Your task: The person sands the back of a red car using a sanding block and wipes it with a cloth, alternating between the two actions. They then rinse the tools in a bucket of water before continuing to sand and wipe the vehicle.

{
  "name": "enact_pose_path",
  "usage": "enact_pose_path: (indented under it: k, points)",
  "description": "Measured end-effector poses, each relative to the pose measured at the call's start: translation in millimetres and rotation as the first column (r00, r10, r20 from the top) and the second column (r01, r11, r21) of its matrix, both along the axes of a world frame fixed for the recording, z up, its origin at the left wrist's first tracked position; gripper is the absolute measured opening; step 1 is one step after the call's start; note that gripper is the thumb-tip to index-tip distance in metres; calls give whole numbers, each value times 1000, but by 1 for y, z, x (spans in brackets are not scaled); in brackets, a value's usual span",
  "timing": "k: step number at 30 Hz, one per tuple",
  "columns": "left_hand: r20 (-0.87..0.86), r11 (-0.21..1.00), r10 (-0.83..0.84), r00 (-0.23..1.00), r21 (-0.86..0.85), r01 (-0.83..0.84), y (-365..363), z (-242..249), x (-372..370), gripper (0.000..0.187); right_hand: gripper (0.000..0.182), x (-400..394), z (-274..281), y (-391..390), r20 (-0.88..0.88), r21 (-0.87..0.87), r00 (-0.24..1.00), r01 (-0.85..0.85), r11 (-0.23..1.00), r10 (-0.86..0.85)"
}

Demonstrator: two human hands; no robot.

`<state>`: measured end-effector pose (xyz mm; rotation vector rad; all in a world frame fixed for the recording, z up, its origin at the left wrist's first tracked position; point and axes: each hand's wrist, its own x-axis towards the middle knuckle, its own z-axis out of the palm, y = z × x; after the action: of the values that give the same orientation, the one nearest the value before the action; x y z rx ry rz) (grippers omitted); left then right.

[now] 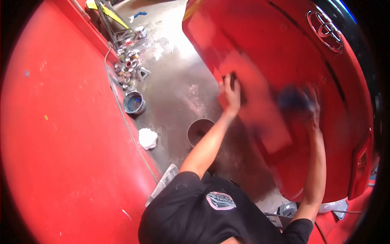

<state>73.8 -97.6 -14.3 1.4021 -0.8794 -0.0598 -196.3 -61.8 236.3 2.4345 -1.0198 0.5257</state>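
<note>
My left hand [230,96] rests at the left edge of a glossy red car rear panel [268,53], its fingers apart and nothing visible held in them. Farther right, my right hand [314,107] is over the same panel, blurred by motion, with a dark blue pad or cloth [293,99] under its fingers. The exact grip is smeared. A paler, duller patch [266,110] runs across the panel between my two hands. Near the panel's upper right is a chrome oval emblem [325,31].
Cans [128,65] and a dark bucket [134,103] line the red wall [65,122] at left. A crumpled white cloth [148,138] and a round container [200,132] are on the floor. A hose [122,105] runs along the wall.
</note>
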Motion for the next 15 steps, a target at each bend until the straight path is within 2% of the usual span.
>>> enact_pose_path:
  k: [2,4,6,9,10,11,12,14,15]
  points:
    - [-56,996,-81,995,-52,78,-13,2,4,48,54,3,4,1,2,-23,1000,-11,1000,11]
    - [-123,970,-32,992,237,61,-46,66,38,47,53,2,2,-1,-6,-33,999,-32,999,31]
    - [-185,992,-120,975,-49,113,-112,74,76,32,54,-3,-3,-3,2,-4,1000,-30,1000,30]
    - [-138,997,-40,990,54,48,-87,67,64,34,54,-2,-6,-2,23,43,999,-32,999,31]
    - [-175,969,2,984,242,41,-43,74,44,40,54,1,-7,-2,32,40,999,-38,999,36]
    - [-50,989,37,998,147,-29,-26,31,23,47,54,2,-6,0,33,20,999,-23,1000,22]
    - [27,997,26,999,77,-28,-1,6,8,50,54,2,-4,1,37,-7,999,-1,1000,2]
    - [-65,982,-61,996,175,72,14,23,7,43,55,1,0,-1,18,-14,1000,-2,1000,2]
    - [-69,983,-63,996,170,74,2,44,18,43,56,2,1,-1,-7,-4,1000,-13,1000,13]
